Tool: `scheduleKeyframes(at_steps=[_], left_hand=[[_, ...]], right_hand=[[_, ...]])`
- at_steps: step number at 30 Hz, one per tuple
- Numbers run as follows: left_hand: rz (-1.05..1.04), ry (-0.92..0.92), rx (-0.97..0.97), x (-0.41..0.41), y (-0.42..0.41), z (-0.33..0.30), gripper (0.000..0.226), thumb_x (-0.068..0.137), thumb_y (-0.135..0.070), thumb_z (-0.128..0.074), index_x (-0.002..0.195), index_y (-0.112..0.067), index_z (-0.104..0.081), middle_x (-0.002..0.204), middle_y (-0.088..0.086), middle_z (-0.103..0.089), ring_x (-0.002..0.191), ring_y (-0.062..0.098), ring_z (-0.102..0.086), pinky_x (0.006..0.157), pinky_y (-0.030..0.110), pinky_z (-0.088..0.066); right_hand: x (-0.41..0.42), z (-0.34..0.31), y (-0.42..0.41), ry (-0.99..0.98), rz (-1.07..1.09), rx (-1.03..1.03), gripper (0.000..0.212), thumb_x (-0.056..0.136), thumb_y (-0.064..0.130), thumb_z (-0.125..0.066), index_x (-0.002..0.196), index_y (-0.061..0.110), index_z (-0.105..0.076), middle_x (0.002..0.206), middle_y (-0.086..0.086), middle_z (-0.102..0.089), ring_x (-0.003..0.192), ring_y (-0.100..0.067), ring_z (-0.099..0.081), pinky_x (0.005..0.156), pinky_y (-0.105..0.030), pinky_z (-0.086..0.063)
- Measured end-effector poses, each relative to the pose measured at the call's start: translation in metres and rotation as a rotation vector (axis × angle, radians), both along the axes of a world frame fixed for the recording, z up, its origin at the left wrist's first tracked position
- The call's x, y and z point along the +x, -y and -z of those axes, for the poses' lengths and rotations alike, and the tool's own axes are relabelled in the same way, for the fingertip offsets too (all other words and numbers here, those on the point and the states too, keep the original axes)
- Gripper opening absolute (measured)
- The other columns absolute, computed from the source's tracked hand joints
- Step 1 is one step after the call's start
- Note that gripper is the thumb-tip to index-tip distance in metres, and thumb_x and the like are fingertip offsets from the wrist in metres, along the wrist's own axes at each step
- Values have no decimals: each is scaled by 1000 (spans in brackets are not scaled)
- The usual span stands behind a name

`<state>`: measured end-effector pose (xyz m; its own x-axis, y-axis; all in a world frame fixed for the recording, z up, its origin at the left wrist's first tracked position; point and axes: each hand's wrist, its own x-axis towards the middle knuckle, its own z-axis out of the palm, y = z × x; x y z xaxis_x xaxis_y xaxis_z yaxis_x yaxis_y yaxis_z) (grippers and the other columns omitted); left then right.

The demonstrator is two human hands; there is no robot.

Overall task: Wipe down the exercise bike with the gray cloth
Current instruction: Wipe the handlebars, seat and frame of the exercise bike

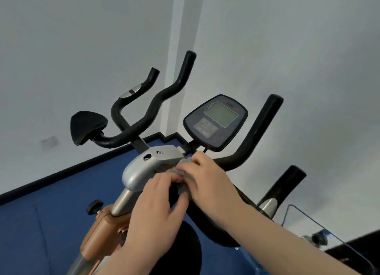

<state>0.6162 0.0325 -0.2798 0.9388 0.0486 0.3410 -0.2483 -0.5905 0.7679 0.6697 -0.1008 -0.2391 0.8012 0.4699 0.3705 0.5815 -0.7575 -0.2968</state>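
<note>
Gripping a crumpled gray fuzzy cloth (183, 177) between them, both hands meet at the centre of the black-and-silver exercise bike (144, 171), just behind its silver moulded stem cover (141, 167). The left hand (158, 211) comes up from below with its fingers curled over the cloth's lower end and its thumb beneath it, against the black padded bar there. The right hand (207, 180) lies over the cloth from the right, fingers bent and pinching the top of the bunched fabric close to the stem cover's edge. Only a small part of the cloth shows between the fingers; the rest is hidden under the hands.

Above the hands sits the dark oval console with a pale green screen (216, 122), tilted toward the camera. Black foam-covered handlebars (164, 91) curve up on the left, with a silver pulse sensor plate (131, 91) on one branch and a black padded elbow rest (87, 126) at the end of a lower arm. Another black bar (259, 130) rises on the right. Below the stem cover, a silver post (121, 202) drops into a copper-coloured frame (98, 235) with a black adjustment knob (94, 206). Blue floor (41, 213) meets pale grey walls (82, 38) along a dark skirting strip. A clear glass-topped desk corner (320, 223) shows at the lower right.
</note>
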Motion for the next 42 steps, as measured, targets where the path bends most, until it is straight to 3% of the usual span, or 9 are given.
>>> scheduleKeyframes(at_steps=[5,10,15,20,26,29,35,40,42], left_hand=[[100,-1,96,1,-5,0,28,80,-43,-51,108,-43,-48,105,-29,-48,105,-7,-39,80,12,-35],[205,-30,100,15,-7,-13,27,84,-43,-49,111,-44,-47,107,-31,-46,105,-6,-41,82,18,-37],[297,-72,20,36,-4,-18,28,86,-35,-53,113,-43,-49,109,-32,-47,110,-11,-40,82,13,-36],[395,-37,73,56,4,-23,26,85,-32,-55,109,-39,-52,107,-27,-52,109,-2,-45,90,24,-40],[417,-42,24,70,26,-31,26,84,-35,-53,109,-41,-51,105,-27,-52,106,-6,-44,83,17,-37],[399,-54,41,75,36,-32,24,84,-36,-52,108,-42,-50,102,-26,-53,104,-5,-44,83,22,-38],[380,-100,50,84,57,-36,22,87,-34,-52,108,-41,-50,101,-26,-53,104,-2,-48,82,20,-40],[365,-139,48,84,71,-37,22,87,-33,-53,105,-45,-48,101,-24,-55,102,-5,-49,86,24,-44],[343,-153,34,85,72,-35,23,86,-33,-54,104,-45,-49,101,-23,-56,97,-5,-52,85,25,-45]], right_hand=[[3,-1,41,90,205,31,21,91,19,-58,108,14,-70,89,-6,-57,80,-21,-56,64,-36,-53],[19,-17,67,147,455,42,19,91,15,-59,105,15,-71,91,-4,-56,81,-19,-55,69,-24,-41],[4,-4,28,104,338,24,15,91,12,-57,100,12,-69,90,-5,-52,75,-21,-52,64,-36,-50],[10,-19,59,90,344,-10,19,89,13,-61,104,16,-72,91,-6,-57,80,-22,-55,65,-35,-51],[29,-41,84,99,317,-138,16,85,13,-64,98,16,-73,85,-8,-57,76,-24,-55,60,-35,-50],[43,-56,100,144,318,-250,21,72,14,-74,93,14,-73,81,-11,-57,71,-28,-56,57,-30,-46],[67,-71,128,418,173,-514,36,61,-7,-69,90,13,-71,78,-9,-57,65,-26,-51,55,-30,-40],[75,-95,135,630,202,-396,34,67,-8,-64,94,12,-72,78,-10,-60,64,-26,-52,54,-30,-42],[83,-120,139,639,290,-243,28,73,-3,-63,94,12,-72,81,-10,-58,66,-26,-54,54,-30,-47]])
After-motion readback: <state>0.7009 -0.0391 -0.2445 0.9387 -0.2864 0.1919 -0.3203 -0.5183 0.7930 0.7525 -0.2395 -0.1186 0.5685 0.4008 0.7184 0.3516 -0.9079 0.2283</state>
